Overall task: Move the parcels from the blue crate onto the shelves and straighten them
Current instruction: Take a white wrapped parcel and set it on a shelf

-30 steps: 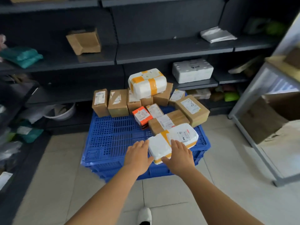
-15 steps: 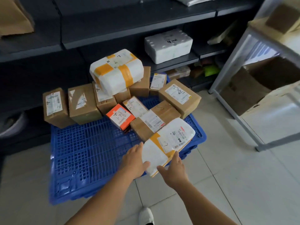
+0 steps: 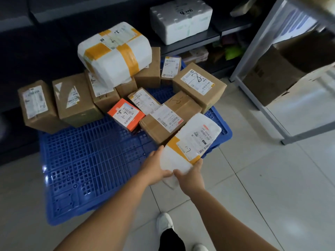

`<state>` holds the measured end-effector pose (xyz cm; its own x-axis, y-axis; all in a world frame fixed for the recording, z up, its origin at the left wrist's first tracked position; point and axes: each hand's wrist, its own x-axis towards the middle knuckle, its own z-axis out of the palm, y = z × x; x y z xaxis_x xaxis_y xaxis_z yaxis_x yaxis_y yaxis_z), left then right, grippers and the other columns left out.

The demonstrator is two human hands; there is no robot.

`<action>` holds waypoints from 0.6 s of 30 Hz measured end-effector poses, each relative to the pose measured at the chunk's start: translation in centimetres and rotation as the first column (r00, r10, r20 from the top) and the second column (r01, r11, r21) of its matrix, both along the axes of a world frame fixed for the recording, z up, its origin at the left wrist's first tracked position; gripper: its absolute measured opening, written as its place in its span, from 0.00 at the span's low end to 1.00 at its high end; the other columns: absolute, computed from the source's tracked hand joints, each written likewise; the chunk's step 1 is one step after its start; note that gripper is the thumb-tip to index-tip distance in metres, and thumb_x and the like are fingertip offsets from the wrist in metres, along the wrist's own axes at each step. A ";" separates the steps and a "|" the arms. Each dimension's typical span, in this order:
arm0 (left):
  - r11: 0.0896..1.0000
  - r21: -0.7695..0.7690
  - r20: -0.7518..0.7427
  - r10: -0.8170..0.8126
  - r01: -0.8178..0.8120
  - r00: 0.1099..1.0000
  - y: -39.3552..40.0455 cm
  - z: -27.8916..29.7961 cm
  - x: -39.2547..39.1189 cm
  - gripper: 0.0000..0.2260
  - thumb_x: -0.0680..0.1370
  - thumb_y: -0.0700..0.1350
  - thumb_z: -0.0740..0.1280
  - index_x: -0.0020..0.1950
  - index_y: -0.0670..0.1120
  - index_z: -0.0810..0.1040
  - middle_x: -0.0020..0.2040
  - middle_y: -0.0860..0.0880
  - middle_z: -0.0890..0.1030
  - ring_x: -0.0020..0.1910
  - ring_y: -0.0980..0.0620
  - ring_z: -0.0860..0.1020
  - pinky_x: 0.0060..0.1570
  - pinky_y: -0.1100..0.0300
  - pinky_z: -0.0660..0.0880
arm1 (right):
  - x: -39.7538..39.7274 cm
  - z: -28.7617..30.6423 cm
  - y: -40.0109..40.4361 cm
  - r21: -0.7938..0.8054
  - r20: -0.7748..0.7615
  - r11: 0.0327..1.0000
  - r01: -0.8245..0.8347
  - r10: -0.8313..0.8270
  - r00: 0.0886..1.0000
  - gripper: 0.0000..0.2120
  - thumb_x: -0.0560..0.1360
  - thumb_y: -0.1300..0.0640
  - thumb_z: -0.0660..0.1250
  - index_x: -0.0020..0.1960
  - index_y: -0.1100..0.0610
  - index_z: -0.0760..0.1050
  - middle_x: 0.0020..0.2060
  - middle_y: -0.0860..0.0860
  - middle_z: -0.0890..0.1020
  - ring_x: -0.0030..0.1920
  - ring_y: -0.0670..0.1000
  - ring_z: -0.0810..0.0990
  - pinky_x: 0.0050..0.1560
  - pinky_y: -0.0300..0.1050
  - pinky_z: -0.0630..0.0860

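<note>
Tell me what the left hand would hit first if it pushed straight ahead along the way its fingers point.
The left hand grips the white parcel, fingers pointing up and right. Straight on, it would probably meet the brown box with the long label first, though depth is hard to judge.

Both hands grip the near end of a flat white plastic mailer with an orange tape band point(image 3: 190, 144), left hand point(image 3: 155, 169) on its left edge, right hand point(image 3: 190, 176) on its near corner. The mailer is tilted over the near right corner of the blue slatted plastic crate point(image 3: 90, 160). Brown cardboard boxes point(image 3: 170, 116) crowd the crate's far side, a bulky white orange-taped parcel point(image 3: 116, 53) stacked on them.
</note>
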<state>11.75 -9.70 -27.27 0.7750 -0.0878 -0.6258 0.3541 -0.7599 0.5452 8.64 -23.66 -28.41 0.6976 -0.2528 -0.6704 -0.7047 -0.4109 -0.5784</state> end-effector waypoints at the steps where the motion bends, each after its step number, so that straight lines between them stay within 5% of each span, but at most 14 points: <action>1: 1.000 -0.006 0.004 0.008 -0.008 1.000 -0.2 0.1 -0.4 0.40 0.72 0.47 0.73 0.77 0.55 0.53 0.70 0.48 0.65 0.65 0.47 0.69 0.59 0.52 0.70 | -0.3 0.2 -0.2 0.002 0.001 1.000 0.007 -0.007 1.000 0.34 0.72 0.56 0.70 0.69 0.51 0.52 0.56 0.50 0.74 0.50 0.55 0.77 0.48 0.52 0.76; 8: 0.998 -0.025 0.085 0.051 -0.049 0.995 -2.4 2.7 -4.1 0.41 0.70 0.46 0.74 0.76 0.56 0.54 0.67 0.50 0.67 0.61 0.49 0.71 0.54 0.55 0.72 | -2.7 3.1 -3.0 -0.019 0.050 1.000 -0.021 0.021 0.999 0.36 0.73 0.56 0.69 0.72 0.48 0.50 0.58 0.51 0.76 0.50 0.56 0.78 0.41 0.47 0.73; 18: 0.948 -0.150 0.307 0.314 -0.280 0.898 -6.9 10.0 -11.5 0.37 0.70 0.43 0.74 0.73 0.58 0.59 0.60 0.52 0.68 0.57 0.50 0.72 0.52 0.54 0.75 | -6.5 10.8 -7.4 0.005 0.281 0.986 -0.165 0.156 0.947 0.40 0.72 0.56 0.70 0.75 0.43 0.50 0.62 0.51 0.71 0.55 0.54 0.75 0.47 0.50 0.76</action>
<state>0.26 -16.65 -17.30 0.9326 0.1298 -0.3366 0.3465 -0.5825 0.7353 2.12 -31.05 -17.58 0.8872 -0.1059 -0.4490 -0.4402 -0.4860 -0.7550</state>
